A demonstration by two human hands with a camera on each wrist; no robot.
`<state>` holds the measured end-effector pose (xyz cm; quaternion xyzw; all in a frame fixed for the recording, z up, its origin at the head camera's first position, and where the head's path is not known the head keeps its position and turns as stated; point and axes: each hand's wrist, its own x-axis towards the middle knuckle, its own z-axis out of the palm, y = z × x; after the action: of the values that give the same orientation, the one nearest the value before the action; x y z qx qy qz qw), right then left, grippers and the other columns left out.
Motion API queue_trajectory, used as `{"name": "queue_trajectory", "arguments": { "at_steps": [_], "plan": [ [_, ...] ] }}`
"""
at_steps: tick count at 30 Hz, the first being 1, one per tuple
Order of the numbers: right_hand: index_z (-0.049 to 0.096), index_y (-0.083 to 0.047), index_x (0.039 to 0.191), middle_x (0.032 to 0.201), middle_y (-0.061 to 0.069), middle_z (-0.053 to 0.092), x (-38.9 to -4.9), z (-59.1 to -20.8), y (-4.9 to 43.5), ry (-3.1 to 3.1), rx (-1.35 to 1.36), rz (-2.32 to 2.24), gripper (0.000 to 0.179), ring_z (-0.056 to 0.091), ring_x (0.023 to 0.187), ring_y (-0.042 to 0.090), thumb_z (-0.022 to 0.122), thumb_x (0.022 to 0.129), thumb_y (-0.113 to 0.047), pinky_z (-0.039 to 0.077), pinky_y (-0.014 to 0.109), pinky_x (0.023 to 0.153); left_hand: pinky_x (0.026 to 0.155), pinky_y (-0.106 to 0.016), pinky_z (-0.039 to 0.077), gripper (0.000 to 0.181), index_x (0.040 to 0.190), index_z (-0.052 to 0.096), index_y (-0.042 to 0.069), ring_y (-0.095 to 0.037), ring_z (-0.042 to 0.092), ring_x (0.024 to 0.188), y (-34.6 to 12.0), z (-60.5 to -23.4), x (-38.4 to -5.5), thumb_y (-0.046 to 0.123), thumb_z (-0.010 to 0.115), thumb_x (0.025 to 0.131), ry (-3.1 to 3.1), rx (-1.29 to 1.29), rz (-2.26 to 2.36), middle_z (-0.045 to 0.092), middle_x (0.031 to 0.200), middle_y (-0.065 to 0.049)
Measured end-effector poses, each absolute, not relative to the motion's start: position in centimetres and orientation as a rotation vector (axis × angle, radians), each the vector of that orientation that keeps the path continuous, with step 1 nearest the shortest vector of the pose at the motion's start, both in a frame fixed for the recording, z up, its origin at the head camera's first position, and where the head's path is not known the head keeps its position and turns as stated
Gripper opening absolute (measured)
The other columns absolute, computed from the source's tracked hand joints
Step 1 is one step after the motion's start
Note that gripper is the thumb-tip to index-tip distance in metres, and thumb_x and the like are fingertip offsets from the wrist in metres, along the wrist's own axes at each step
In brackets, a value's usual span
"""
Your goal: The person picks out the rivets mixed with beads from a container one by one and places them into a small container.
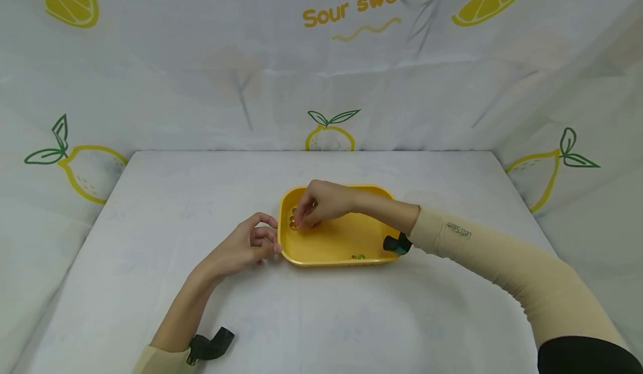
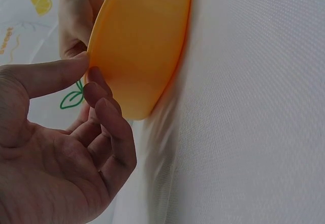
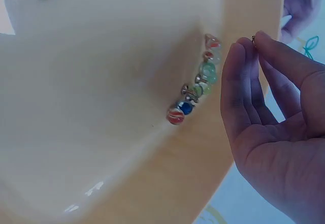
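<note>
A shallow yellow tray (image 1: 341, 248) stands on the white table. Over its left end, my right hand (image 1: 329, 201) pinches a tiny dark metallic piece (image 3: 254, 40) between thumb and fingertips; its kind is too small to tell. Below those fingers, glass marbles (image 3: 175, 116) in red, blue and green lie along the tray wall, with small shiny metal pieces (image 3: 189, 90) among them. My left hand (image 1: 243, 248) holds the tray's left edge, the thumb (image 2: 66, 74) at the rim and curled fingers against the outer wall.
A couple more marbles (image 1: 361, 257) lie by the tray's near wall, right of its middle. Black wrist cameras (image 1: 213, 345) are worn on both forearms. A white cloth with lemon prints (image 1: 330, 138) hangs behind the table and at its sides.
</note>
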<state>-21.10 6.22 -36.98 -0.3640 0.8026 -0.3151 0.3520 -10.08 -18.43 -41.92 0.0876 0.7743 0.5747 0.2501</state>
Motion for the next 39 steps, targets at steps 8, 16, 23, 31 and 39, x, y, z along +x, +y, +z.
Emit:
{"name": "queue_trajectory", "arguments": {
  "at_steps": [8,16,23,31,39],
  "plan": [
    [0.081,0.002,0.113,0.101,0.010,0.082,-21.1,-35.7,7.7,2.078,-0.866,-0.899,0.018,0.075,0.084,0.013,0.078,0.099,-0.008,0.066,0.031,0.083,0.066,-0.029,0.052,0.048,0.137,0.045,0.003,-0.021,0.062,0.085,-18.4,-41.9,-10.1,0.011,0.073,0.098,2.108,0.237,1.562,0.069,0.098,-0.006],
    [0.081,0.001,0.114,0.105,0.016,0.082,-21.1,-34.8,8.8,2.080,-0.866,-0.973,0.017,0.078,0.088,0.021,0.077,0.099,-0.007,0.067,0.039,0.086,0.065,-0.029,0.052,0.049,0.137,0.045,0.003,-0.021,0.062,0.085,-18.4,-41.8,-10.0,0.012,0.074,0.098,2.106,0.236,1.565,0.068,0.097,-0.006],
    [0.082,-0.003,0.111,0.105,0.015,0.082,-20.8,-33.9,9.6,2.079,-0.877,-1.033,0.014,0.078,0.095,0.036,0.078,0.099,-0.008,0.067,0.034,0.087,0.066,-0.029,0.052,0.048,0.136,0.046,0.003,-0.020,0.062,0.085,-18.4,-41.8,-10.0,0.012,0.074,0.099,2.114,0.229,1.562,0.069,0.097,-0.006],
    [0.083,-0.006,0.113,0.104,0.007,0.084,-20.2,-32.7,10.7,2.116,-0.830,-1.070,0.016,0.078,0.093,0.032,0.080,0.098,-0.011,0.067,0.042,0.090,0.065,-0.029,0.052,0.048,0.136,0.046,0.003,-0.019,0.062,0.084,-18.4,-41.8,-10.0,0.012,0.075,0.098,2.114,0.233,1.568,0.068,0.097,-0.006],
    [0.083,-0.008,0.112,0.105,0.008,0.083,-20.1,-32.0,12.8,2.180,-0.794,-1.108,0.016,0.077,0.093,0.029,0.081,0.098,-0.013,0.066,0.034,0.088,0.065,-0.029,0.051,0.049,0.136,0.046,0.003,-0.018,0.062,0.083,-18.4,-41.9,-10.0,0.013,0.076,0.099,2.117,0.232,1.568,0.068,0.097,-0.006]
  ]
}}
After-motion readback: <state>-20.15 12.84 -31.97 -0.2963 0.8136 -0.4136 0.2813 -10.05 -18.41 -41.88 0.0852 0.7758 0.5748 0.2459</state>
